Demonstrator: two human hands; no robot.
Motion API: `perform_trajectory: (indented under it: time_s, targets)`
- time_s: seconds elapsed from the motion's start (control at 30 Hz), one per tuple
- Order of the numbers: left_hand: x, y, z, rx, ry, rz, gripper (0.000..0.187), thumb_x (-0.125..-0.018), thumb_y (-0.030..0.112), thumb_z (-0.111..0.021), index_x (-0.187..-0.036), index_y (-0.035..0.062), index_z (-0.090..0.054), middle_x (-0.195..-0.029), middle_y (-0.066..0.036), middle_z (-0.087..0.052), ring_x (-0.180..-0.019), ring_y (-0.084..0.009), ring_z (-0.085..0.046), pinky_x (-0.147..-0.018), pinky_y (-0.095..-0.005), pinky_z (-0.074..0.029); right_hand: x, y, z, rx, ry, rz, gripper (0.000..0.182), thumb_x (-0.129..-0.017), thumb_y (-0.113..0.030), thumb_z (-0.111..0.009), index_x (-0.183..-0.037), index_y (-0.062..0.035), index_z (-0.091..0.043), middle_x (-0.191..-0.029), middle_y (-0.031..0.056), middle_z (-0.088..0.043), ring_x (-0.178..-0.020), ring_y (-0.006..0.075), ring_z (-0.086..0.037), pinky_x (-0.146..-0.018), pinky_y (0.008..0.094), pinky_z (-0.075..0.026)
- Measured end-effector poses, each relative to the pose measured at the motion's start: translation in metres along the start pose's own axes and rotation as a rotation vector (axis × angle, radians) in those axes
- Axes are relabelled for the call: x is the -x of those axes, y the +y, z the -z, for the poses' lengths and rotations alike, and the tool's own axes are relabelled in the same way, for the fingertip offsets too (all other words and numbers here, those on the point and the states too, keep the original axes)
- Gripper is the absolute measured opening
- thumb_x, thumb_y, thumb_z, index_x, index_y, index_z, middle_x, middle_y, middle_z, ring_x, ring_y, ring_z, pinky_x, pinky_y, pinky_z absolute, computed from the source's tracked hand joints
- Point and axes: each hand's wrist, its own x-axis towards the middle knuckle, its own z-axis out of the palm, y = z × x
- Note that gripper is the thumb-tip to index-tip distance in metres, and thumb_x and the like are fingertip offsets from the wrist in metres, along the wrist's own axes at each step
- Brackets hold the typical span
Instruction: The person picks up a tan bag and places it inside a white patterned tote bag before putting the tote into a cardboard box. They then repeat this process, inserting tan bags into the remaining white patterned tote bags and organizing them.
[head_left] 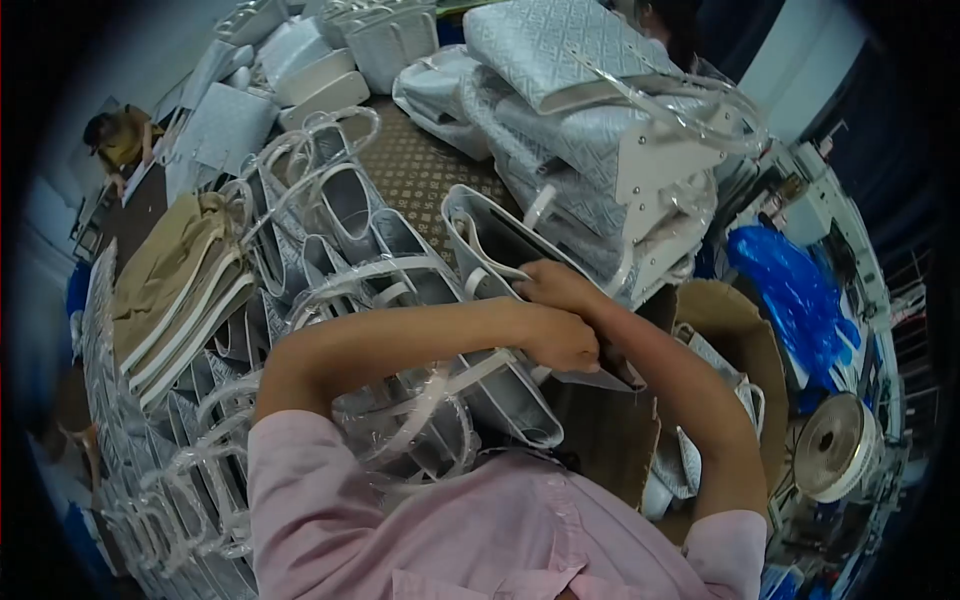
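A silver-grey handbag (pixel 462 215) with a white-edged open mouth lies tilted in front of me. My right hand (pixel 555 286) reaches to its rim, fingers bent over the pale edge and closed on it. My left arm crosses over from the left, and my left hand (pixel 562 338) is curled closed just below the right one, over the bag's near end. What its fingers hold, if anything, is hidden. Next to it on the left stand several similar grey bags (pixel 352 205) with white handles in clear plastic wrap.
A tall pile of silver patterned bags (pixel 560 60) rises behind. Brown bags with white edges (pixel 180 290) lie at left. An open cardboard box (pixel 725 310) stands at my right, near blue plastic (pixel 790 290) and a round white fan-like object (pixel 838 447). Another person (pixel 125 140) sits far left.
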Motion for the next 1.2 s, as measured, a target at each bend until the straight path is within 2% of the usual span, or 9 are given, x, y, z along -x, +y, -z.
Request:
perform_trajectory:
  time_s: [0.13, 0.23, 0.33, 0.53, 0.63, 0.8, 0.93, 1.0, 1.2]
  targets:
    - [0.111, 0.025, 0.06, -0.137, 0.469, 0.346, 0.029, -0.088, 0.022, -0.053, -0.105, 0.0001, -0.06, -0.092, -0.02, -0.063, -0.083, -0.0319, -0.062, -0.074, -0.037, -0.048, -0.02, -0.001, 0.0, 0.577, -0.105, -0.045, 0.023, -0.078, -0.018, -0.058, -0.089, -0.0007, -0.067, -0.095, 0.0214, -0.064, -0.091, 0.0341, -0.063, -0.077, 0.0425, -0.049]
    - [0.162, -0.043, 0.093, -0.272, 0.861, 0.641, 0.033, -0.086, 0.024, -0.055, -0.105, -0.0035, -0.06, -0.084, -0.018, -0.065, -0.074, -0.0263, -0.065, -0.066, -0.0352, -0.05, -0.028, -0.041, 0.012, 0.577, -0.013, -0.032, 0.02, -0.075, -0.013, -0.058, -0.09, -0.0006, -0.064, -0.096, 0.0212, -0.064, -0.093, 0.0365, -0.062, -0.078, 0.0434, -0.049]
    - [0.164, -0.073, 0.098, 0.063, 0.871, 0.889, 0.038, -0.085, 0.022, -0.058, -0.108, -0.008, -0.058, -0.089, -0.017, -0.066, -0.082, -0.0228, -0.064, -0.072, -0.0335, -0.049, -0.069, -0.027, 0.004, 0.485, 0.083, 0.121, 0.034, -0.074, -0.009, -0.057, -0.106, 0.003, -0.054, -0.097, 0.0245, -0.062, -0.094, 0.0388, -0.06, -0.08, 0.044, -0.048]
    - [0.165, -0.123, 0.078, 0.182, 0.945, 0.443, 0.039, -0.086, 0.015, -0.059, -0.116, -0.0086, -0.053, -0.101, -0.014, -0.065, -0.092, -0.0215, -0.061, -0.083, -0.0309, -0.046, -0.048, -0.034, 0.008, 0.303, 0.217, 0.117, 0.047, -0.079, -0.007, -0.051, -0.126, -0.0056, -0.045, -0.102, 0.0267, -0.059, -0.089, 0.0424, -0.059, -0.078, 0.0465, -0.046]
    - [0.16, -0.09, 0.074, 0.473, 0.83, 0.482, 0.033, -0.085, 0.008, -0.057, -0.114, -0.0076, -0.055, -0.098, -0.011, -0.066, -0.087, -0.0213, -0.061, -0.078, -0.0318, -0.047, -0.006, -0.039, 0.016, 0.374, 0.194, 0.012, 0.048, -0.081, -0.006, -0.05, -0.129, -0.0056, -0.041, -0.101, 0.023, -0.061, -0.08, 0.0417, -0.06, -0.069, 0.0478, -0.047]
    - [0.132, -0.071, 0.056, 0.044, 1.052, 0.473, 0.026, -0.074, 0.008, -0.051, -0.095, 0.0004, -0.063, -0.076, -0.023, -0.06, -0.073, -0.0399, -0.058, -0.067, -0.0443, -0.046, 0.0, -0.017, -0.001, 0.515, 0.415, 0.169, 0.044, -0.081, -0.006, -0.048, -0.125, -0.0072, -0.044, -0.078, 0.0199, -0.063, -0.067, 0.0377, -0.062, -0.057, 0.048, -0.049]
    - [0.123, -0.071, 0.056, 0.009, 1.009, 0.541, 0.026, -0.075, 0.009, -0.051, -0.095, 0.0, -0.063, -0.075, -0.022, -0.061, -0.073, -0.0393, -0.059, -0.068, -0.0445, -0.046, -0.014, -0.019, 0.009, 0.399, 0.306, -0.053, 0.026, -0.082, -0.012, -0.053, -0.101, 0.0032, -0.044, -0.069, 0.0207, -0.062, -0.067, 0.0389, -0.062, -0.058, 0.0476, -0.049]
    - [0.125, -0.073, 0.055, -0.07, 0.976, 0.602, 0.031, -0.079, 0.007, -0.051, -0.107, -0.003, -0.059, -0.073, -0.018, -0.061, -0.062, -0.0249, -0.057, -0.062, -0.0338, -0.046, -0.023, -0.022, 0.013, 0.412, 0.277, 0.057, 0.035, -0.079, -0.021, -0.063, -0.096, 0.0042, -0.045, -0.066, 0.0214, -0.061, -0.067, 0.0391, -0.062, -0.06, 0.0466, -0.05]
    - [0.12, -0.066, 0.06, -0.014, 0.971, 0.667, 0.028, -0.077, 0.012, -0.05, -0.099, 0.0025, -0.064, -0.073, -0.02, -0.061, -0.07, -0.0366, -0.06, -0.065, -0.0426, -0.047, -0.042, -0.011, -0.001, 0.274, 0.278, 0.061, 0.037, -0.079, -0.02, -0.062, -0.097, 0.007, -0.045, -0.075, 0.0259, -0.062, -0.073, 0.04, -0.062, -0.065, 0.0456, -0.05]
